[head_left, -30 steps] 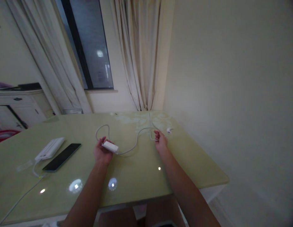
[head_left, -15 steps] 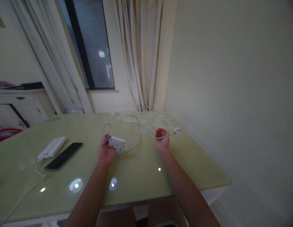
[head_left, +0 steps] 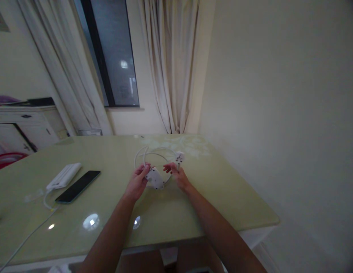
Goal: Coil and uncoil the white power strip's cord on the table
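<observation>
"So, what are the two hands doing?"

"The left hand (head_left: 137, 182) is pinching a white block (head_left: 155, 178) by its upper left edge. The right hand (head_left: 180, 179) is gripping the cord (head_left: 144, 157) just under its plug (head_left: 180, 156), and some fingers are sticking out loosely towards the block. The hands are working close together without touching."

"And where is the block sitting?"

"It is tilting between the hands, over the middle of the table (head_left: 222, 204). I can't tell whether its lower edge is touching the surface."

"What is worrying you?"

"Mainly the cord. It is looping behind both hands and seems to be crossing itself, so a hard pull from the plug end could be drawing that loop into a kink."

"Is the left grip bothering you too?"

"A bit. It is holding only one side, so a tug on the cord could be twisting the block loose and knocking it against the glossy top."

"And the plug?"

"It is standing above the right hand, so a slackening grip could be letting it tip over and strain its neck."

"The phone (head_left: 78, 187)?"

"It is lying well apart, so only a wide swing would be catching it."
</observation>
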The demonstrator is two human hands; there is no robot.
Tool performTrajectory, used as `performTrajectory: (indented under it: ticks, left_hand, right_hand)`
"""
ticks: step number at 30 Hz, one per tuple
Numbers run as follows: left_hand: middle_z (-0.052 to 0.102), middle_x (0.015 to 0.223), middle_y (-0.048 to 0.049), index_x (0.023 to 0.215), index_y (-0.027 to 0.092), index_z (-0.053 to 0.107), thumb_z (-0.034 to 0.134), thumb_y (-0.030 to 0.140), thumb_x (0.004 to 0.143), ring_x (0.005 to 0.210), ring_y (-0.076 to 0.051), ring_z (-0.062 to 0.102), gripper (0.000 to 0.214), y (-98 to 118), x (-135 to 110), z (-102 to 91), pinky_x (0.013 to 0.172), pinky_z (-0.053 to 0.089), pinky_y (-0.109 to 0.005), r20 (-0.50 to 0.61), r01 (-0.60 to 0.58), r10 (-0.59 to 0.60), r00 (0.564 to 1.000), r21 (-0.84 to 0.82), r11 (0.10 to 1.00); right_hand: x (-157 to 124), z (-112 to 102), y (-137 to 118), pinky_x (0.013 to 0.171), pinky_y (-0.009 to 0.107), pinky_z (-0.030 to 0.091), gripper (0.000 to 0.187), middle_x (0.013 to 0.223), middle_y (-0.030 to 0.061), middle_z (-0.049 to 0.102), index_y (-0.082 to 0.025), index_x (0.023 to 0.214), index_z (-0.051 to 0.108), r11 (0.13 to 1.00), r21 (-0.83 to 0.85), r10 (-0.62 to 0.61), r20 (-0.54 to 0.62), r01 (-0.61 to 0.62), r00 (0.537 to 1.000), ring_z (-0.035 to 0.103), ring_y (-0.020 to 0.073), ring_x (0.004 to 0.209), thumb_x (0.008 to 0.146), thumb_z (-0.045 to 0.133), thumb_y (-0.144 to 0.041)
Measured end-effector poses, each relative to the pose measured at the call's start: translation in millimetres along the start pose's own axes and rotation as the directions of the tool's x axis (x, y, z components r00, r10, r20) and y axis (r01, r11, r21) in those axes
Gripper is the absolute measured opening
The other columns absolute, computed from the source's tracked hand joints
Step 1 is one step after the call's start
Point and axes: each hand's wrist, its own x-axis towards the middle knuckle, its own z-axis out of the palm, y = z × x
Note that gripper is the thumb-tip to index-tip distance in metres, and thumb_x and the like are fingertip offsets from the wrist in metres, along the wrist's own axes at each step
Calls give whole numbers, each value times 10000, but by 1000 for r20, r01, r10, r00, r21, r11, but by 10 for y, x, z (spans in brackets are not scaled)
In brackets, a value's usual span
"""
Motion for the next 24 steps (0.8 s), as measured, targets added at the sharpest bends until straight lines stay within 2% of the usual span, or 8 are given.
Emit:
performTrajectory:
  ticks: [5,12,14,18,19,20,22,24]
  left_hand:
    - [701,761,0,839,153,713,912,377,617,655,-106,623,373,-107,-41,67,581,482,-195,60,-69,60,996,173,982]
    - [696,784,-35,905,146,735,824,511,700,711,-141,616,429,-90,5,35,673,487,-247,14,-299,321,947,400,866]
    - [696,842,-50,955,156,727,736,548,781,741,-158,626,428,-57,16,-3,678,492,-267,-100,-366,458,883,464,807]
    - [669,1044,-64,1096,192,675,618,459,898,944,-180,620,338,2,88,-136,818,480,-290,-292,-423,719,631,648,634]
    - [658,1094,-65,1136,201,653,615,429,905,1009,-185,610,327,8,113,-161,875,469,-298,-318,-399,709,630,651,646]
    - [653,1117,-65,1155,206,635,613,408,910,1041,-186,604,318,9,137,-177,909,459,-301,-347,-360,655,671,620,697]
    - [664,1036,-59,1117,199,626,569,407,940,967,-178,627,279,12,169,-178,877,474,-299,-392,-220,413,822,450,865]
    - [647,859,-42,1031,178,642,464,451,990,767,-156,624,328,29,170,-153,749,495,-285,-349,-55,127,929,209,976]
  right_hand:
    - [-97,123,-37,699,282,442,708,923,53,687,-166,1089,696,987,-155,91,283,-48,955,589,181,793,920,388,-781]
    - [-83,151,-11,704,268,452,584,920,41,665,-173,1048,669,992,-37,129,288,-123,949,574,172,790,914,508,-717]
    - [-64,142,-14,702,273,450,595,865,37,654,-167,981,680,993,-7,119,273,-121,955,563,171,764,912,495,-729]
    - [-47,124,-24,781,300,462,561,901,44,663,-178,1077,683,997,21,67,266,-76,962,583,192,840,937,494,-688]
    - [-50,128,-24,809,313,466,540,936,49,665,-187,1123,674,998,-3,54,253,-55,966,588,202,878,946,499,-666]
    - [-54,135,-24,844,331,467,514,981,57,663,-197,1166,663,999,-39,31,238,-23,971,590,213,924,959,501,-639]
    - [-63,157,-23,948,378,450,451,1110,78,640,-224,1247,635,986,-142,-54,214,86,975,570,236,1055,988,495,-566]
    - [-68,176,-20,1060,418,394,395,1233,92,586,-250,1309,607,944,-257,-154,210,206,966,512,247,1185,1010,491,-481]
